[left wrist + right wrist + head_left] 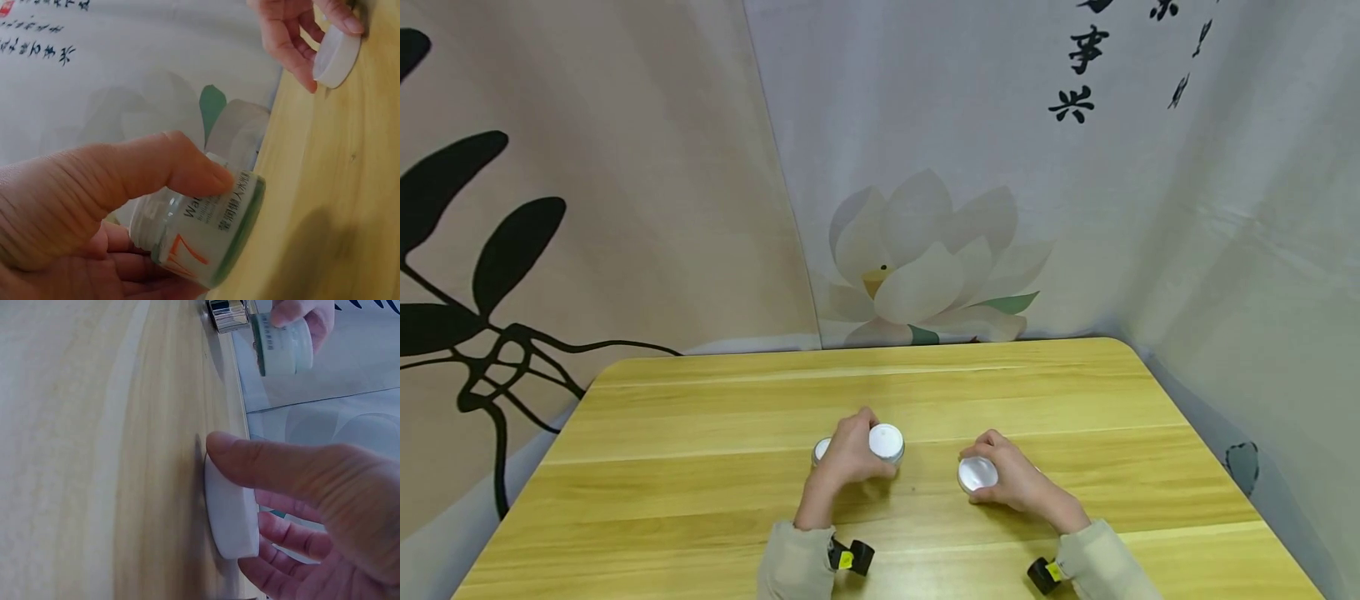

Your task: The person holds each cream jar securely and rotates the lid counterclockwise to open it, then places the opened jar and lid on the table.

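Note:
My left hand (pixel 847 457) grips an uncapped glass cream jar (pixel 887 444), thumb on one side and fingers round the other. In the left wrist view the jar (pixel 206 228) shows a printed label with an orange 7, a bare threaded neck and a greenish base. It is raised over the table. To the right, my right hand (pixel 1011 479) holds a round white lid (pixel 977 474) by its rim, close over the wood. The right wrist view shows the thumb along one edge of the lid (pixel 231 512) and the fingertips at the other.
A second container (pixel 822 450) with a white top stands just left of my left hand, partly hidden by it. Its shiny silver side (pixel 229 315) shows in the right wrist view. The wooden table (pixel 700 508) ends at a printed curtain (pixel 925 125) behind.

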